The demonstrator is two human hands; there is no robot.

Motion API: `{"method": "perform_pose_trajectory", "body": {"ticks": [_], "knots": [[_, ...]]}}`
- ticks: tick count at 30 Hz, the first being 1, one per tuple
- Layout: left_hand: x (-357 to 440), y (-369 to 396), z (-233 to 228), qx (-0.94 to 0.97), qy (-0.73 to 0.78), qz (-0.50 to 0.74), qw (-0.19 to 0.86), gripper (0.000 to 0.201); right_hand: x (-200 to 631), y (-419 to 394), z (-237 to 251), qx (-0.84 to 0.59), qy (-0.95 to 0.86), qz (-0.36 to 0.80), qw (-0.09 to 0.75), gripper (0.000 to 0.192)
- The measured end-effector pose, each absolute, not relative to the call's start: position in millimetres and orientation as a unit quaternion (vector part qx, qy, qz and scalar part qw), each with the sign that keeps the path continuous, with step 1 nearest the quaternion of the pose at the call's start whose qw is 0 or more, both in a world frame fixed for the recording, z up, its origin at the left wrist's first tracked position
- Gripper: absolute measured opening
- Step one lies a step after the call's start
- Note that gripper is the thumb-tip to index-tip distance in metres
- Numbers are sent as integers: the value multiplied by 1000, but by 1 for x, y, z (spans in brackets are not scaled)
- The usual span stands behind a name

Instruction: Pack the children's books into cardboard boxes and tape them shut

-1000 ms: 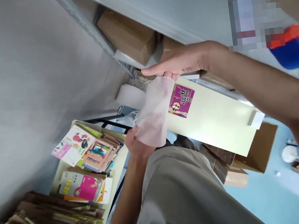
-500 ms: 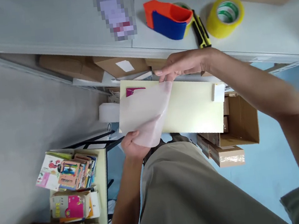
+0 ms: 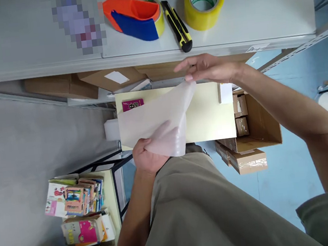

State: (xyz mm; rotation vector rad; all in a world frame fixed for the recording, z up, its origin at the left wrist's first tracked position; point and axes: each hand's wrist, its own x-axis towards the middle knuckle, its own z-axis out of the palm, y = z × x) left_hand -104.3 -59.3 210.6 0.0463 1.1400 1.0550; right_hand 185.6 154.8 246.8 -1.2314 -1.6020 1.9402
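My left hand [image 3: 149, 156] grips the near edge of a thin, translucent whitish plastic sheet [image 3: 151, 120], thumb on top and the fingers showing faintly through from beneath. Whether it is a single sheet or a flat bag I cannot tell. At its raised far corner, my right hand [image 3: 207, 69] pinches the plastic with the thumb, its index finger stretched out to the left. Below the plastic is a pale yellow board [image 3: 207, 113]. A magenta booklet [image 3: 133, 104] lies at the board's far left, partly covered by the plastic. A small white box [image 3: 225, 92] sits at its right end.
On the grey shelf [image 3: 247, 21] are an orange-and-blue tape dispenser [image 3: 135, 24], a utility knife [image 3: 178, 27] and a yellow tape roll [image 3: 188, 12]. Books [image 3: 77, 195] are stacked at the lower left. Cardboard boxes [image 3: 261, 139] stand to the right.
The plastic's far corner has been lifted and drawn slightly right by my right hand, uncovering more of the booklet. My left hand keeps its grip. The view has shifted, showing the whole knife.
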Motion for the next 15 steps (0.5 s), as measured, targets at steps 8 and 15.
{"method": "perform_pose_trajectory", "body": {"ticks": [8, 15], "knots": [[-75, -56, 173, -5, 532, 354, 769, 33, 193, 162, 224, -465, -653, 587, 112, 47], [-150, -73, 171, 163, 592, 163, 773, 37, 209, 160, 155, -552, -703, 447, 47, 33]]}}
